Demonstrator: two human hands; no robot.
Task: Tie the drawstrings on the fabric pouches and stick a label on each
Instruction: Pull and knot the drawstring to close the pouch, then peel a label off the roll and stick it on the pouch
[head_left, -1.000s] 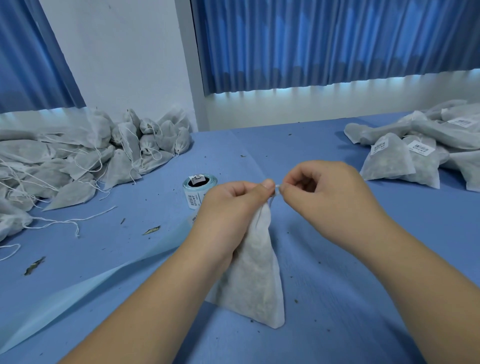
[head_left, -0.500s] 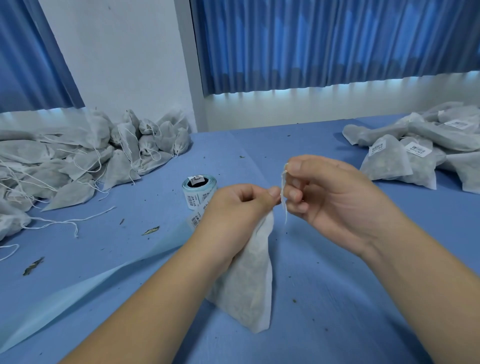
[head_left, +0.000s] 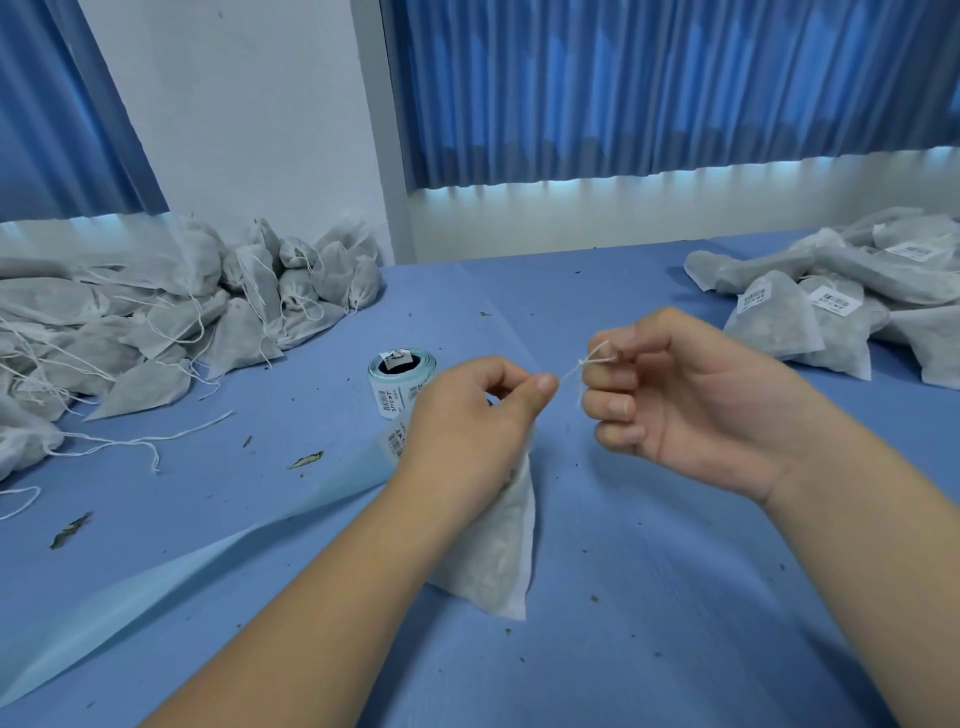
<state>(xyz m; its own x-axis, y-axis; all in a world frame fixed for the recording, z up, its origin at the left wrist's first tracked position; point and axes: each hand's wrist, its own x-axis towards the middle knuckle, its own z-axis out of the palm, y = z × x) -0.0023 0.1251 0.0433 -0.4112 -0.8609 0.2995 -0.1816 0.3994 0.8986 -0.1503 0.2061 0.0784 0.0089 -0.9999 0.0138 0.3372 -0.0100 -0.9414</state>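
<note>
The left hand (head_left: 467, 415) is clenched on the gathered neck of a pouch (head_left: 493, 551), thumb and forefinger pinching right where the drawstring (head_left: 570, 370) comes out. From that pinch the string runs taut, up and to the right, across the short gap to the right hand (head_left: 691, 400). That hand's fingers are curled with the string caught at the forefinger (whether it is wound round the finger or only nipped against the thumb I cannot tell), and a loose end dangles just below. So the string's long axis lies almost level between the two hands, rising slightly toward the right one. The pouch hangs below the left hand, its long axis pointing down and a little right, its lower corner at or just above the blue worktop (head_left: 649, 597).

The next move seems to turn on that line. The knot must be drawn down along the string toward the left pinch, so the right hand would pull away rightward while the left one anchors the neck. The tying looks partway done, and I can see no label on this pouch.

Further out, the roll of labels (head_left: 401, 374) stands just beyond the left hand, nearer to it than to the right. A heap of unlabelled pouches (head_left: 182, 322) lies far left, and the labelled pouches (head_left: 810, 322) far right.
</note>
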